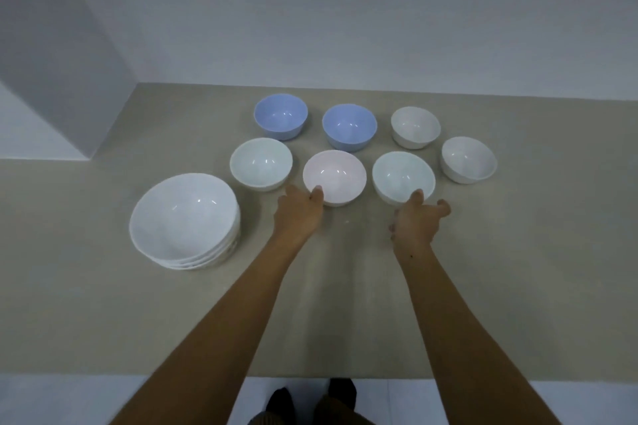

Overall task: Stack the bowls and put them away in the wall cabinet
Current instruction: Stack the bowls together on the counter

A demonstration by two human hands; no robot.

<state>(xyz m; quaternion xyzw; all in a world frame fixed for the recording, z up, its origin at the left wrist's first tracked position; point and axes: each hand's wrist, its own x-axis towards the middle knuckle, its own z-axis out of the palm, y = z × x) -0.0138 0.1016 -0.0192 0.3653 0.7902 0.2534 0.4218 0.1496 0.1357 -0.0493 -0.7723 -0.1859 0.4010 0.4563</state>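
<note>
a beige surface [518,286] runs back to a plain pale wall [379,10]; below its near edge, white floor [69,400] and dark shoes [341,390].

**Pastel bowls on a plain beige desk**

The desk [518,269] is a flat, even beige, and the wall [345,10] behind it is pale grey. The stack of large bowls [184,217] is glossy white. Among the small bowls, the left blue bowl [280,115] and right blue bowl [349,126] are periwinkle. The pink bowl [334,174] is a faint blush, and the left mint bowl [261,162] and right mint bowl [403,174] are very pale green. The near cream bowl [468,157] and far cream bowl [415,126] are off-white. Every bowl is plain. The shoes [279,398] are black.
</note>
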